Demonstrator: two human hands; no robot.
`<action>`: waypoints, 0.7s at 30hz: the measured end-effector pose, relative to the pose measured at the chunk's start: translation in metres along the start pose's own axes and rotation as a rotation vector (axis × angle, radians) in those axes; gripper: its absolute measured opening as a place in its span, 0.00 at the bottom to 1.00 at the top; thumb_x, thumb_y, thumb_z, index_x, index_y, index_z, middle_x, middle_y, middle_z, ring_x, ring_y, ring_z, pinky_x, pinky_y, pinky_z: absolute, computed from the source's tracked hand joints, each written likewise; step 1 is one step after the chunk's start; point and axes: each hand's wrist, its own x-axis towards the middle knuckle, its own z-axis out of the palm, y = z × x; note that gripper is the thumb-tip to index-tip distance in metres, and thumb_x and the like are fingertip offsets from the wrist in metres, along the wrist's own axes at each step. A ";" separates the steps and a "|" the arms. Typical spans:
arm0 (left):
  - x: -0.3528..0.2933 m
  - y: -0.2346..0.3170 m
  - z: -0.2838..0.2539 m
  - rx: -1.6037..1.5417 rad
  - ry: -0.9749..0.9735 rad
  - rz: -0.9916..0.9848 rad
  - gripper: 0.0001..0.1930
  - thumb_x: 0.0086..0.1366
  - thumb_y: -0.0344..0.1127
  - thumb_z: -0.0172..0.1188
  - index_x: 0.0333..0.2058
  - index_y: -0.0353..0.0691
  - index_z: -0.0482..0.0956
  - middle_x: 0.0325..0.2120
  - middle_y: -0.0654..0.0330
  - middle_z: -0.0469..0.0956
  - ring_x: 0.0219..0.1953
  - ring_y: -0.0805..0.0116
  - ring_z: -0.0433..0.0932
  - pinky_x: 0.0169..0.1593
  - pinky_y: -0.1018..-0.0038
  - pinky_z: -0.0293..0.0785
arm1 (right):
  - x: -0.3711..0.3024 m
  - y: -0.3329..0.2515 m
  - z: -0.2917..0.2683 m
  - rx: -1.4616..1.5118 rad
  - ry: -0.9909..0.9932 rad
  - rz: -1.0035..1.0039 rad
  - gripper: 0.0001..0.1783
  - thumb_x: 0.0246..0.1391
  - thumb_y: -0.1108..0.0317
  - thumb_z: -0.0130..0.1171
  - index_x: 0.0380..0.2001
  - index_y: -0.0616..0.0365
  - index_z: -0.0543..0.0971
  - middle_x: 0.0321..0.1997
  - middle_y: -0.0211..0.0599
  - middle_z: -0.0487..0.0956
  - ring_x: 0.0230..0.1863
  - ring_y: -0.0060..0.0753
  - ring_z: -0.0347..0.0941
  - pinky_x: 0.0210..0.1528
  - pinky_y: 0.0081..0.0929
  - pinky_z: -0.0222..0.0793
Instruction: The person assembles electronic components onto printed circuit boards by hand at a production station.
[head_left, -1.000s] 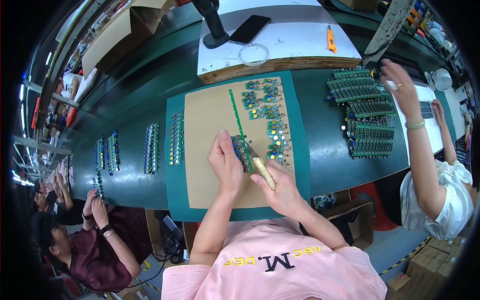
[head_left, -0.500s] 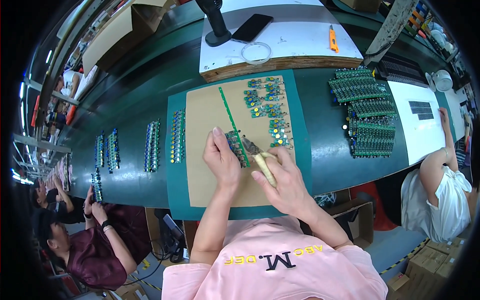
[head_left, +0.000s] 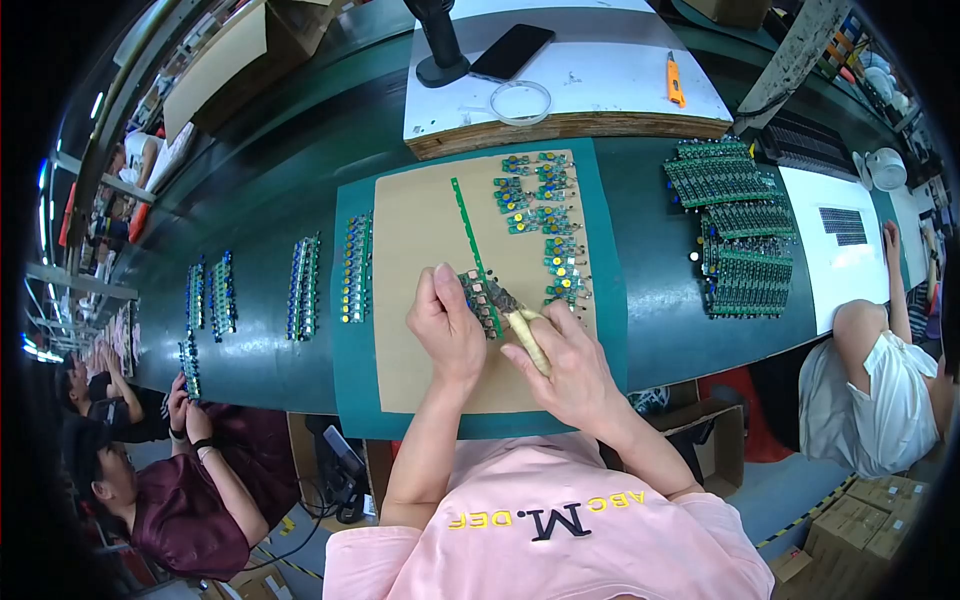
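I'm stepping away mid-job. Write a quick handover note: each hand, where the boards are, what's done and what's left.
Left hand pins a small circuit board to the brown mat.
Right hand grips a brush, bristles on that board.
Loose small boards lie on the mat's right side, a thin green strip in the middle.
Which boards are finished can't be told.

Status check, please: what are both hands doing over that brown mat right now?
Left hand pins a small green circuit board to the brown mat. Right hand grips a pale-handled brush, bristles on the board. Nothing blocks them.
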 end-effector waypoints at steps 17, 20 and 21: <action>0.011 -0.009 0.000 -0.114 -0.057 -0.271 0.21 0.77 0.40 0.48 0.21 0.41 0.65 0.15 0.71 0.60 0.19 0.80 0.55 0.24 0.78 0.55 | 0.010 0.009 0.003 0.352 -0.171 0.110 0.11 0.62 0.65 0.60 0.36 0.63 0.77 0.32 0.36 0.69 0.30 0.37 0.66 0.33 0.32 0.65; 0.015 -0.015 0.002 0.085 -0.020 -0.124 0.20 0.76 0.36 0.48 0.22 0.39 0.66 0.14 0.69 0.60 0.19 0.77 0.53 0.24 0.76 0.55 | 0.007 0.002 0.009 0.237 0.023 0.071 0.11 0.62 0.65 0.59 0.38 0.63 0.77 0.35 0.38 0.69 0.30 0.39 0.66 0.34 0.34 0.65; 0.016 -0.015 0.002 0.086 -0.021 -0.125 0.20 0.76 0.36 0.48 0.22 0.39 0.66 0.14 0.69 0.60 0.19 0.77 0.53 0.24 0.76 0.55 | 0.004 0.002 0.010 0.237 0.022 0.072 0.11 0.62 0.65 0.59 0.38 0.63 0.77 0.35 0.38 0.69 0.30 0.39 0.66 0.34 0.34 0.65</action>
